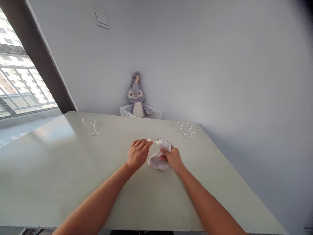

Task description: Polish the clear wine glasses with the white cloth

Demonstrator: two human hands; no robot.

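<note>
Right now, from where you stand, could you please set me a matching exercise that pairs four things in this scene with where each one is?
Things:
1. Lone stemmed glass
2. Cluster of stemmed glasses
3. White cloth
4. Grey plush toy

Places:
A. In the white lattice basket
B. Gripped in the right hand
C. Far right of the table
D. Far left of the table

Pairs: 1-D, 2-C, 3-B, 4-A

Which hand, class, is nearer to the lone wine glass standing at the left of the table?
Left. The left hand is right of the wine glass and closer to the person, apart from it; the right hand, gripping a white cloth, sits farther right.
</note>
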